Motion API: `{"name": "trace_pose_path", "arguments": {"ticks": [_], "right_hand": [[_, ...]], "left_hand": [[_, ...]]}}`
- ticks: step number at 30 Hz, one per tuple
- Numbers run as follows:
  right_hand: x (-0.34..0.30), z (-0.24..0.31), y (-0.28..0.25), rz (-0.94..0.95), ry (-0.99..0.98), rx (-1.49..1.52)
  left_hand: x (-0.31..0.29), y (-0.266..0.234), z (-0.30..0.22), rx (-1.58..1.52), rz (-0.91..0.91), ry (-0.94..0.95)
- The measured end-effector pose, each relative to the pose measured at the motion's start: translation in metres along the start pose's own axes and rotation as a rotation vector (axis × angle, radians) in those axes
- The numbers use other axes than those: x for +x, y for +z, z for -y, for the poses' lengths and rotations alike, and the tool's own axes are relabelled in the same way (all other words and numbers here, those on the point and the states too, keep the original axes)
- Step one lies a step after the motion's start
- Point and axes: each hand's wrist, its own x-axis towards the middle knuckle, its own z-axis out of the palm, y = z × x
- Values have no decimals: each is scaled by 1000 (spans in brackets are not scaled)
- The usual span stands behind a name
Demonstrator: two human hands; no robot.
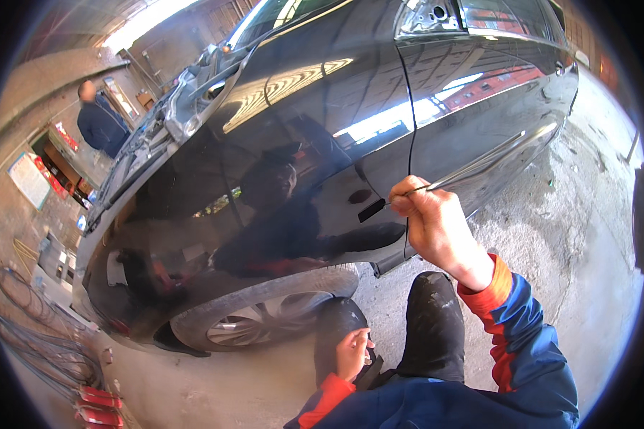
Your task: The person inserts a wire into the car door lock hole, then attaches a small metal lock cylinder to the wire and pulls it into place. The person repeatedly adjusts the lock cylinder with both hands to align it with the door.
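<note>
My right hand (431, 223) is raised at the black car's side panel (293, 179), near the seam with the front door (472, 121). Its fingers pinch a thin stick-like tool (418, 189); its exact kind is too small to tell. Just left of the fingertips is a small dark rectangular slot or patch (371, 211) on the glossy panel. Low down, my left hand (352, 354) rests by my left knee with its fingers curled in. Whatever they may hold is hidden.
Below the panel stands the front wheel (265, 318). Coiled hoses (43, 350) and red objects (99, 407) lie on the floor at the lower left. Another person (100, 121) stands beyond the car's front. Rough concrete (522, 250) stretches along the right.
</note>
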Motion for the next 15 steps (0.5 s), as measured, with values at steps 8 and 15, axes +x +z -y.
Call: {"name": "trace_pose_path", "arguments": {"ticks": [8, 15], "right_hand": [[20, 47, -18, 112, 9, -143], [31, 75, -13, 43, -20, -150]], "left_hand": [[2, -2, 10, -13, 67, 75], [1, -5, 13, -91, 135, 69]]}}
